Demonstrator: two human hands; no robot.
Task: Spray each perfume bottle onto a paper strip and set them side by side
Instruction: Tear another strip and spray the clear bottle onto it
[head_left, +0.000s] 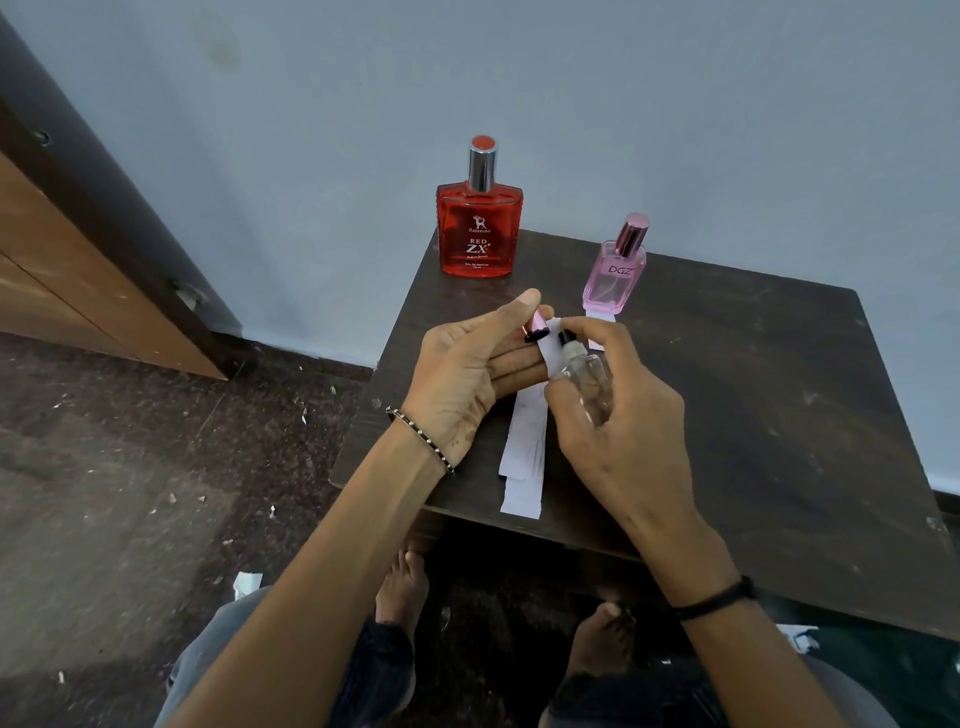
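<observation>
My right hand (618, 415) grips a small clear perfume bottle (584, 376) with a black sprayer, its nozzle close to a white paper strip (550, 345). My left hand (467, 369) holds that strip across its fingers, together with a pink metallic cap (536, 326). More white paper strips (524, 457) lie on the dark wooden table (727, 415) below my hands, one overhanging the front edge. At the table's far edge stand a red perfume bottle (479, 228) and, to its right, a pink perfume bottle (615, 273) marked DGZ on a paper strip (600, 316).
A pale blue wall rises right behind the table. A wooden door and frame (78, 249) stand at the left. The speckled floor (130, 493) carries paper scraps. My bare feet (400, 592) show under the table's front edge.
</observation>
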